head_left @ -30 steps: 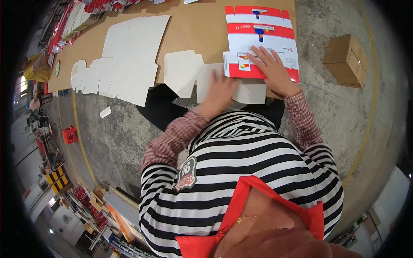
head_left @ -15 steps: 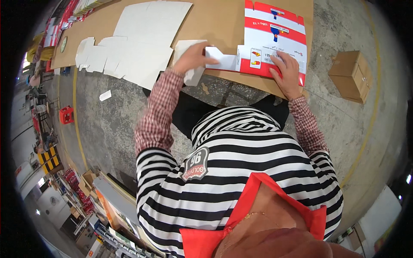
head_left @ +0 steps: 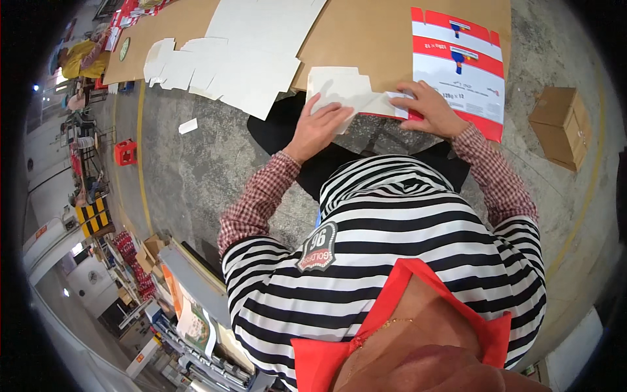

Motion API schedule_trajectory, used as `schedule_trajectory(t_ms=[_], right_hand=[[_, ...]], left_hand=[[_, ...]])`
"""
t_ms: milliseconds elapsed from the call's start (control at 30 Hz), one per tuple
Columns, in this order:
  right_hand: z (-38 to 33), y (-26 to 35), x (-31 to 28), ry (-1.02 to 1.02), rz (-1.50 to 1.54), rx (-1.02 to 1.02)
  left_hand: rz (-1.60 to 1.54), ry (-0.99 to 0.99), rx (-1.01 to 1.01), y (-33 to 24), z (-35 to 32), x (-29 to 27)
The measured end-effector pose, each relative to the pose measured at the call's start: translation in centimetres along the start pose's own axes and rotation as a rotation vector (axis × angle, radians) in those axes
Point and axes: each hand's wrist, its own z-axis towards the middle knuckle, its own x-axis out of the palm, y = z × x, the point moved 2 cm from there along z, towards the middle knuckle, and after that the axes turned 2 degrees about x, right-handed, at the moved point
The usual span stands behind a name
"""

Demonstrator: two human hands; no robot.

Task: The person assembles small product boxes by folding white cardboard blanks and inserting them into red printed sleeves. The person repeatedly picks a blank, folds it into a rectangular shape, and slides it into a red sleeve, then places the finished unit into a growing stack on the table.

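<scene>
A flat red-and-white printed carton blank (head_left: 465,78) lies on a brown cardboard sheet (head_left: 366,32) on the floor. My right hand (head_left: 431,110) presses on its near left corner, fingers on a white flap. My left hand (head_left: 319,127) rests palm down on a white flat carton piece (head_left: 339,88) just left of it, at the sheet's near edge. Both forearms wear checked sleeves under a striped shirt.
A spread of white flat carton blanks (head_left: 241,59) covers the sheet's left part. A small closed brown box (head_left: 563,127) stands on the concrete at right. A red crate (head_left: 125,152) and a paper scrap (head_left: 188,126) lie at left. A seated person (head_left: 78,62) is far left.
My left hand has slid right from the white blanks onto the white piece beside the printed carton. My right hand has shifted left to the carton's near left corner.
</scene>
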Motion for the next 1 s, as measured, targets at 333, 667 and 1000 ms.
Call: schedule_trajectory(t_ms=[333,667,1000], right_hand=[[-1.3,0.2,0.3,-0.04,0.041,0.014],[-3.8,1.6,-2.4,-0.162,-0.159,0.191],[-5.7,-0.2,-1.6,-0.22,-0.176,0.308]], left_hand=[[-1.323,-1.063,-1.135,-2.9,4.0,4.6],[-0.21,-0.03,0.088,-3.3,12.0,3.5],[-0.007,0.049,0.103,-3.8,14.5,5.4]])
